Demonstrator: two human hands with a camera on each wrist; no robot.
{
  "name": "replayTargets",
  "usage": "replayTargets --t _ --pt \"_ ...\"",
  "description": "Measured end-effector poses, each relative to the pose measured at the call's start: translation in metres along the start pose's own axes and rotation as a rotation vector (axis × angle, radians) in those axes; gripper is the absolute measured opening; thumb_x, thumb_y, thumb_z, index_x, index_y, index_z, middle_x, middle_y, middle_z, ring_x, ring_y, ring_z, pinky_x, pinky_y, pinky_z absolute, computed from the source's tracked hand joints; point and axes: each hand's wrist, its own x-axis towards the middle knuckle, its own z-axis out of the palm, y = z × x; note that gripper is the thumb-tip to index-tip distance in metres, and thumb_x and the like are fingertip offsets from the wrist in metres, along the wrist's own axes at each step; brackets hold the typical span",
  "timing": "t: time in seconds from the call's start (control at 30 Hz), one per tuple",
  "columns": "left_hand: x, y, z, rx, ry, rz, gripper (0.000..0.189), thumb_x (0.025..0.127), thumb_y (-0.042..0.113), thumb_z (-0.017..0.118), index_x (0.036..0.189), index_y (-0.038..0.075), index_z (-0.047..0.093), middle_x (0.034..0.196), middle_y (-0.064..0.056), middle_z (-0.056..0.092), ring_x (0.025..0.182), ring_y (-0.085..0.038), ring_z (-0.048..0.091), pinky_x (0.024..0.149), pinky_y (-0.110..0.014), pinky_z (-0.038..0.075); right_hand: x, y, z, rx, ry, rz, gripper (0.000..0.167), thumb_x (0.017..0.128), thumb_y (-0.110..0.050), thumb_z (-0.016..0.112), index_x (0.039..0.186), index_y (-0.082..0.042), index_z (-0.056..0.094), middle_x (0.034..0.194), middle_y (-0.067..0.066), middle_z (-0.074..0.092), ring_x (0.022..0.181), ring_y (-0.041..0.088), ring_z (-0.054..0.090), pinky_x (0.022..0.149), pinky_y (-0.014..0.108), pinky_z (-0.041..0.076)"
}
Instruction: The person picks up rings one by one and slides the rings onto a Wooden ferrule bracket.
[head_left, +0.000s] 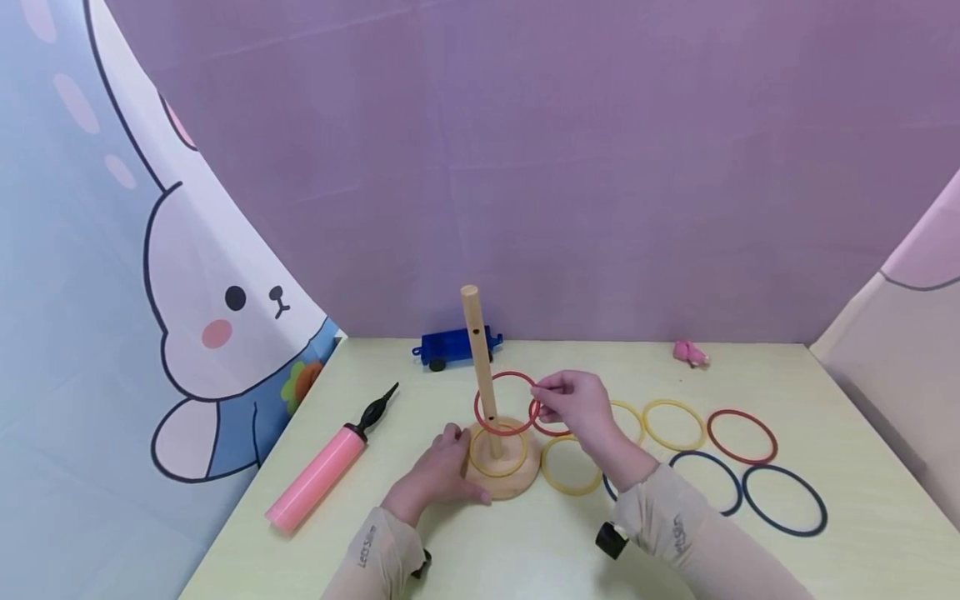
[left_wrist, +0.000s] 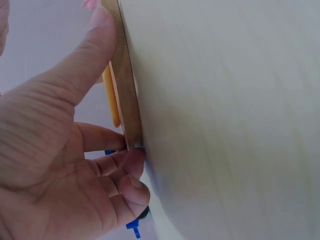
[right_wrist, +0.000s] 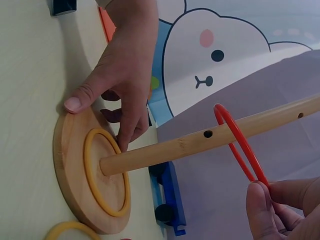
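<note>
A wooden ring-toss stand has a round base point(head_left: 521, 482) and an upright post point(head_left: 480, 350) with small holes. Around the foot of the post, a yellow ring point(right_wrist: 89, 165) lies flat on the base. My left hand point(head_left: 437, 471) grips the base's rim, thumb at the near side and fingers round the far left edge; the left wrist view shows the thumb point(left_wrist: 90, 55) against the wood. Between thumb and fingers, my right hand point(head_left: 581, 407) pinches a red ring point(right_wrist: 245, 145). That ring encircles the post partway up, tilted, above the yellow one.
Right of the stand lie several yellow, red and dark blue rings, among them a blue ring point(head_left: 823, 512) and a red ring point(head_left: 742, 412). A pink hand pump point(head_left: 318, 479) lies at left. Behind the post stands a blue toy trailer point(head_left: 447, 344); a small pink toy point(head_left: 690, 353) lies back right.
</note>
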Motion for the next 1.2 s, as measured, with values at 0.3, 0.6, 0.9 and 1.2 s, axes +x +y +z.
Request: replayTargets --t 0.3,0.6,0.9,1.2 --pt "-0.001 0.003 -0.002 -0.003 0.0 -0.005 0.115 0.064 0.056 0.085 0.15 0.0 0.033 0.13 -0.013 0.04 0.112 -0.026 0.044 0.099 -0.048 0.044 0.0 0.015 0.003 0.016 0.003 0.02 0.013 0.088 0.002 0.068 0.097 0.01 0.066 0.084 0.025 0.066 0.058 0.017 0.064 0.061 0.035 0.058" --pt "-0.001 0.003 -0.002 -0.006 0.003 0.002 0.115 0.063 0.056 0.085 0.149 -0.001 0.034 0.129 -0.013 0.041 0.111 -0.026 0.045 0.097 -0.048 0.044 0.0 0.031 0.006 0.025 0.014 0.033 0.013 0.087 0.004 0.069 0.097 0.012 0.066 0.082 0.022 0.068 0.058 0.017 0.063 0.061 0.035 0.058" --pt "-0.002 0.003 0.0 -0.019 0.008 0.001 0.115 0.063 0.054 0.086 0.149 -0.001 0.033 0.129 -0.014 0.041 0.11 -0.026 0.045 0.097 -0.048 0.044 0.003 0.051 0.009 -0.029 0.022 0.036 0.014 0.085 0.002 0.072 0.094 0.011 0.067 0.077 0.016 0.068 0.056 0.018 0.063 0.06 0.039 0.058" --pt "-0.001 0.003 -0.002 -0.011 0.009 0.003 0.114 0.063 0.054 0.087 0.15 0.001 0.034 0.127 -0.013 0.042 0.111 -0.026 0.045 0.097 -0.048 0.045 0.004 0.063 0.014 -0.089 0.023 0.03 0.008 0.084 0.004 0.072 0.089 0.008 0.068 0.074 0.017 0.068 0.059 0.023 0.065 0.063 0.042 0.058"
